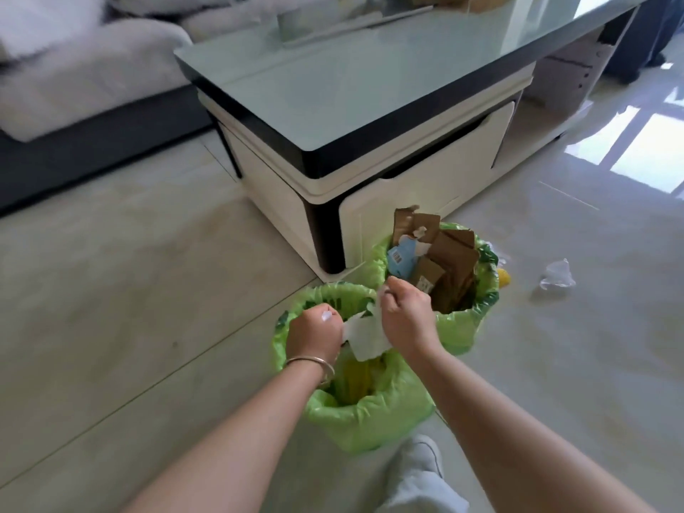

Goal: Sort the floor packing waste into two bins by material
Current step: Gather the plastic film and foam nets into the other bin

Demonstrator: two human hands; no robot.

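I had both hands, left (pixel 314 333) and right (pixel 405 320), clenched on a crumpled white sheet (pixel 364 336) above the nearer green-lined bin (pixel 370 420); letting go unevenly, I judged, could drop it onto the floor.

— How many bins are standing on the floor?
— Two are standing there, both lined with green bags: the near bin (pixel 364 416) and the far bin (pixel 462 320).
— And hands?
— Two are showing: the left hand (pixel 314 333) and the right hand (pixel 405 316), sharing one white sheet (pixel 364 336) between them.
— Any waste lying loose?
— One crumpled clear wrapper (pixel 557 274) is lying on the floor, and one yellow scrap (pixel 504 278) is peeking out beside the far bin.
— Cardboard?
— Several brown cardboard pieces (pixel 453 261) are sticking up, too overlapped for counting exactly, plus one blue packet (pixel 401 259).
— Jewellery?
— One bracelet (pixel 314 364) is sitting on the left wrist.
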